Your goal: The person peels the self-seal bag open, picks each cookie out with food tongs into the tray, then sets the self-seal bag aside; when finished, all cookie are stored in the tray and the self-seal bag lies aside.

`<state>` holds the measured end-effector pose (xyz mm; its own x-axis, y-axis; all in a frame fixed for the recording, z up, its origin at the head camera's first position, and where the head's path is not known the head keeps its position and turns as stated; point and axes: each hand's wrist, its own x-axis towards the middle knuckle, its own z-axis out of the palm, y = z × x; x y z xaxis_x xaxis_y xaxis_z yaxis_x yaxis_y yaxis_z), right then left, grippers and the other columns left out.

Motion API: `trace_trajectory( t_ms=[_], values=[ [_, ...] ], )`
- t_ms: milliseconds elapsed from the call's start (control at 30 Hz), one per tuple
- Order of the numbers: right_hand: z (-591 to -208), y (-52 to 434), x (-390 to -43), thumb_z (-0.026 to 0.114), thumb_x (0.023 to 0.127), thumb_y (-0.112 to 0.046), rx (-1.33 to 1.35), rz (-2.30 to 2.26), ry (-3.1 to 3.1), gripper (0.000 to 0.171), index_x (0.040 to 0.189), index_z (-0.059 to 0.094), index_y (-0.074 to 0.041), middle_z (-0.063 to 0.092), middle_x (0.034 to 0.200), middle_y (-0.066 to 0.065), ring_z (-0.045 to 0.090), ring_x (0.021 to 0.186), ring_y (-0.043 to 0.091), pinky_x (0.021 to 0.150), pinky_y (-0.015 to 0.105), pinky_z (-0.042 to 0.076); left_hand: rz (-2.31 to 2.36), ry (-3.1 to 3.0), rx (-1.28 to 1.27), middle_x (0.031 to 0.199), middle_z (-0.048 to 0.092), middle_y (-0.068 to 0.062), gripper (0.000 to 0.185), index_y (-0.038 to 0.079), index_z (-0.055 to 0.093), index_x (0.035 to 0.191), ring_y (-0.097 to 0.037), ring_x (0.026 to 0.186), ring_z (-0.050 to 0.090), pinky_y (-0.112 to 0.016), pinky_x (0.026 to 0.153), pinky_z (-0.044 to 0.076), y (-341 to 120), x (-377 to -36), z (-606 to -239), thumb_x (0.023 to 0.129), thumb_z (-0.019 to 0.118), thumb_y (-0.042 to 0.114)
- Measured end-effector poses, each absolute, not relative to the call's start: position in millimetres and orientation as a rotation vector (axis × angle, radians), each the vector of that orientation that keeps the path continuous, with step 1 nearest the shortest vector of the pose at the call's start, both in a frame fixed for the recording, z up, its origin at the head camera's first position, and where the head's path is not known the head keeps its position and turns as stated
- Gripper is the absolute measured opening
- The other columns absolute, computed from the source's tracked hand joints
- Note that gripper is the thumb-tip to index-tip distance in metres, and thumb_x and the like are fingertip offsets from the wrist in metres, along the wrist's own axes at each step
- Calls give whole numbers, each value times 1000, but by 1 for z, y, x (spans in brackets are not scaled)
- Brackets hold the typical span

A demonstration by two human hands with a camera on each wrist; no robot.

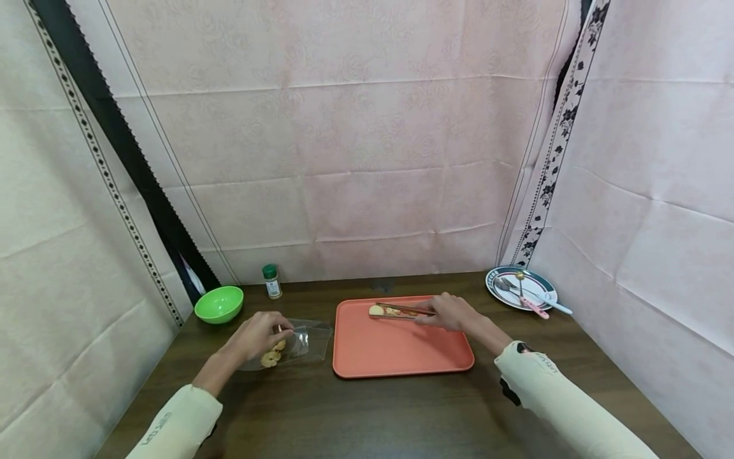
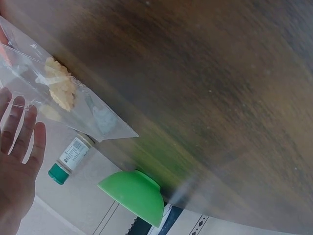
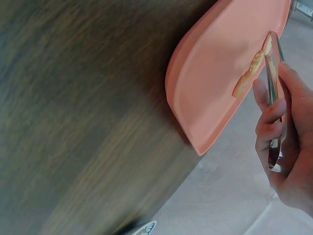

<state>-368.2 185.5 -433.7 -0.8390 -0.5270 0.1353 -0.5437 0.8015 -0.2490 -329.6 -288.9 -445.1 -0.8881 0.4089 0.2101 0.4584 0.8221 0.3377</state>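
Orange tray at table centre bears cookies near its far edge, gripped by tongs pinched in the right hand. Clear bag, left of the tray, contains cookie pieces; left hand rests on it, fingers relaxed. Green bowl sits beyond.

Head view high over the table; wrist views close, sharing its wood.

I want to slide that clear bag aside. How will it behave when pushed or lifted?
The clear plastic bag lies flat and wrinkled, so it is probably floppy and light. The cookies bunched inside would likely shift and could crumble. The left hand resting on it suggests it slips easily on the table.
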Motion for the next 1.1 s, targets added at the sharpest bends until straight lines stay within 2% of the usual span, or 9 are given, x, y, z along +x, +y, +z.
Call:
trace_trajectory(
  t_ms=[233,500,600,800,967,1100],
  values=[
    [-434,186,-370,71,98,-45,834,458,-2953,44,133,73,-18,76,115,6,57,66,7,60,33,47,-569,-2878,-691,94,70,6,9,13,80,104,-6,80,61,-22,64,52,-288,-330,-445,96,77,16],
    [-433,189,-370,72,98,-45,823,430,-2959,43,134,73,-20,74,124,8,65,80,9,65,36,50,-582,-2886,-673,94,70,6,9,14,80,104,-6,79,60,-23,63,52,-288,-329,-444,96,77,16],
    [-433,189,-370,72,98,-44,821,425,-2960,43,134,73,-21,74,124,9,65,80,9,65,36,50,-581,-2880,-672,94,70,6,9,14,80,104,-6,79,60,-23,64,52,-288,-329,-444,96,77,16],
    [-432,188,-368,73,97,-45,792,417,-2963,45,135,72,-20,75,119,9,60,72,8,64,36,49,-549,-2872,-695,95,70,7,11,12,80,105,-5,80,61,-25,65,52,-289,-328,-444,98,75,18],
    [-429,188,-364,72,97,-47,816,419,-2944,45,135,72,-21,76,118,7,62,76,8,67,36,51,-538,-2871,-714,95,70,7,11,13,80,105,-5,80,61,-25,64,52,-289,-329,-444,98,74,19],
    [-426,186,-360,72,98,-45,873,453,-2929,43,135,72,-22,78,105,2,61,68,6,61,33,49,-541,-2875,-710,94,70,8,10,14,80,105,-4,80,61,-25,64,52,-289,-330,-444,98,75,19]
  ],
)
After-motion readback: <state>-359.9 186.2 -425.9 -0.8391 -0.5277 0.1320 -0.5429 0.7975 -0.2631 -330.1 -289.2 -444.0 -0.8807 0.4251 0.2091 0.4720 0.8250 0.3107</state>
